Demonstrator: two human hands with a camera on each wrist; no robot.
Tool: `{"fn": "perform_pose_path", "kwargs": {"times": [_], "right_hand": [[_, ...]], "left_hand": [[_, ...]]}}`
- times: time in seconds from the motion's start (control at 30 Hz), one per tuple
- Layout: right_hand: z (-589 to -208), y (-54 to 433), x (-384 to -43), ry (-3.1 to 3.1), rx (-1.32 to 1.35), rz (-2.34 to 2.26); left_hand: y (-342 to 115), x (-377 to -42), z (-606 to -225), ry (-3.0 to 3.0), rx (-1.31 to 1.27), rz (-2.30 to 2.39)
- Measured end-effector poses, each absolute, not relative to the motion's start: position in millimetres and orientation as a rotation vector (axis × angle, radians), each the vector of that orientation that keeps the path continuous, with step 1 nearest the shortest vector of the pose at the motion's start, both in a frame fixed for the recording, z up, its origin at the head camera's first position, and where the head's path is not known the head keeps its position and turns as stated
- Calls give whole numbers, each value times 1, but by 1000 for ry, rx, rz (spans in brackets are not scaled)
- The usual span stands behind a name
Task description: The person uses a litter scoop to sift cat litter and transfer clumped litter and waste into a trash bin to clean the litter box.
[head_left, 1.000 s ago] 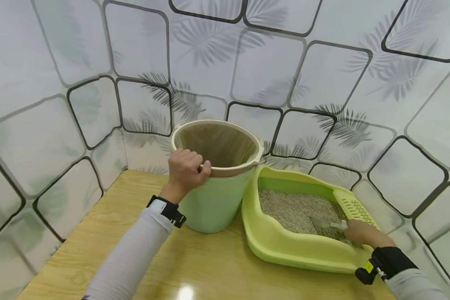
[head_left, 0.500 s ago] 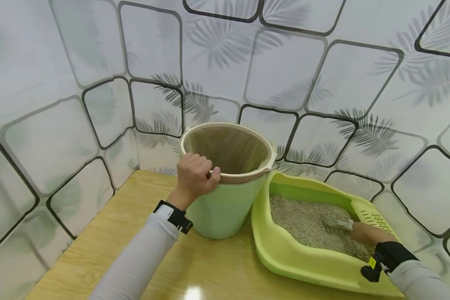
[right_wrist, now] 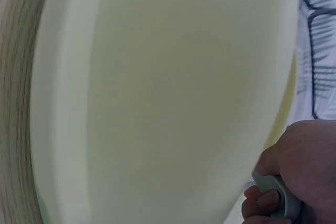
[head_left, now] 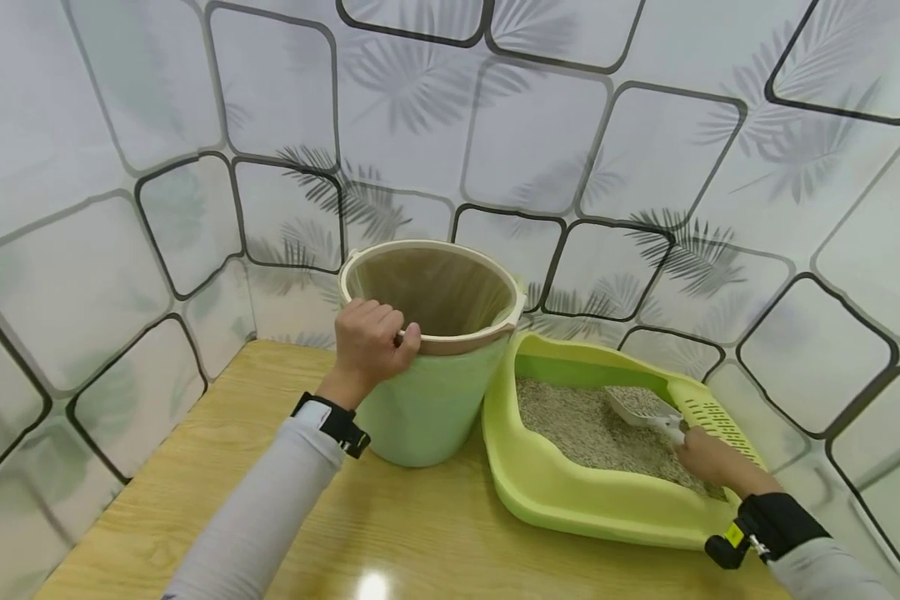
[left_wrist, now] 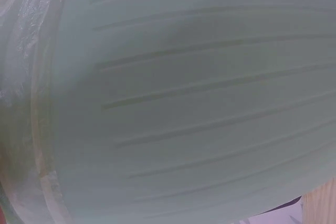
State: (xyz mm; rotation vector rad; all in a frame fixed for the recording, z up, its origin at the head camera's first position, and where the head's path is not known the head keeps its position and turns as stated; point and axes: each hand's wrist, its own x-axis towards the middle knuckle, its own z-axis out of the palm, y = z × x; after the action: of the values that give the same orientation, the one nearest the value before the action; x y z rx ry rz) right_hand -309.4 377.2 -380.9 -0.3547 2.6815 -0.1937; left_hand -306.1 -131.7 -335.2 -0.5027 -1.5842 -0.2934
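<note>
On the left, a pale green trash bin [head_left: 427,412] with a cream rim and a clear liner stands on the table. My left hand [head_left: 371,337] grips its near rim, thumb on the outside. The ribbed side of the bin [left_wrist: 210,103] fills the left wrist view. To the right is a yellow-green litter box [head_left: 570,500] with grey-brown litter [head_left: 570,425] inside. My right hand [head_left: 712,458] holds a white litter scoop [head_left: 637,412] by the handle, its head over the litter with granules in it. In the right wrist view, fingers curl round the handle [right_wrist: 283,198].
The wood-grain table [head_left: 390,525] runs under both containers. Behind them and at the left stands a patterned curtain-like wall [head_left: 540,142], close to the litter box's far side. A perforated panel [head_left: 712,417] forms the box's right end.
The scoop has risen from within the litter and now shows its head with granules in it. My left hand keeps its grip on the bin rim. The head view swung left and back.
</note>
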Motion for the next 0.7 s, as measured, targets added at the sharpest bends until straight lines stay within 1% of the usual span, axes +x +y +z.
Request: {"fn": "perform_pose_path", "kwargs": {"times": [0.03,0.07,0.37,0.5,0.7], "right_hand": [[-380,374,-306,2694,-349,-220],[-379,371,-301,2707,-261,-416],[-378,340,-257,2919,-243,-503],[-374,332,-248,3002,-207,-483],[-367,327,-248,3088,-150,-538]], "left_hand": [[-133,-306,-336,-1587,-502,-293],[-133,-307,-337,-1588,-502,-293],[-134,-307,-339,-1590,-491,-288],[-133,-306,-337,-1584,-499,-294],[-133,-306,-337,-1592,-499,-294]]}}
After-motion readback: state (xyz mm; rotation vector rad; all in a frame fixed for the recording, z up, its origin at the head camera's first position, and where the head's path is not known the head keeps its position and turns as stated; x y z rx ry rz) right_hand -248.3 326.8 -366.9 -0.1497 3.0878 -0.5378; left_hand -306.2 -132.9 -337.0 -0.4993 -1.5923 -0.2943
